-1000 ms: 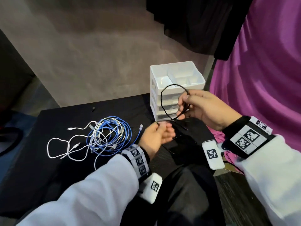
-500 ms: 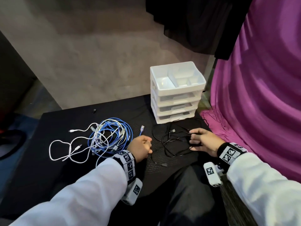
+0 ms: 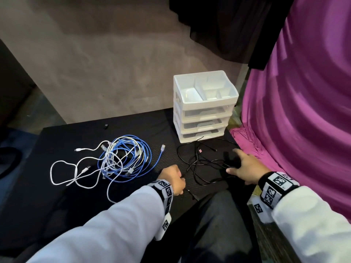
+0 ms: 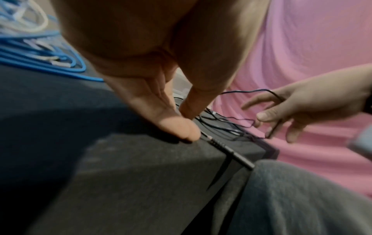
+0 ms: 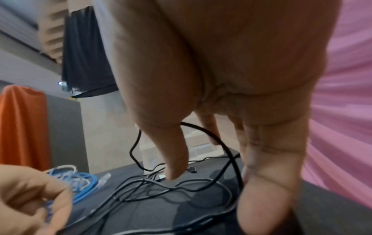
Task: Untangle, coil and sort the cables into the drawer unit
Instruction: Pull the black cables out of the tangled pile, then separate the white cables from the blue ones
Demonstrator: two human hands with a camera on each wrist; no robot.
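Left wrist view: left hand (image 4: 161,101) pinching black cable (image 3: 207,164) near plug to anchor it on bench (image 3: 76,196), right hand (image 3: 245,168) splayed, loop draped over its fingers.

black cable (image 3: 205,164): thin, loosely tangled, flat before drawer unit; blue cable (image 3: 133,160): coiled, knotted with white cables (image 3: 76,173), left of it; drawer unit (image 3: 204,107): white, three closed drawers, divided top tray

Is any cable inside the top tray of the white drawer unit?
No, the top tray of the drawer unit shows only bare white compartments.
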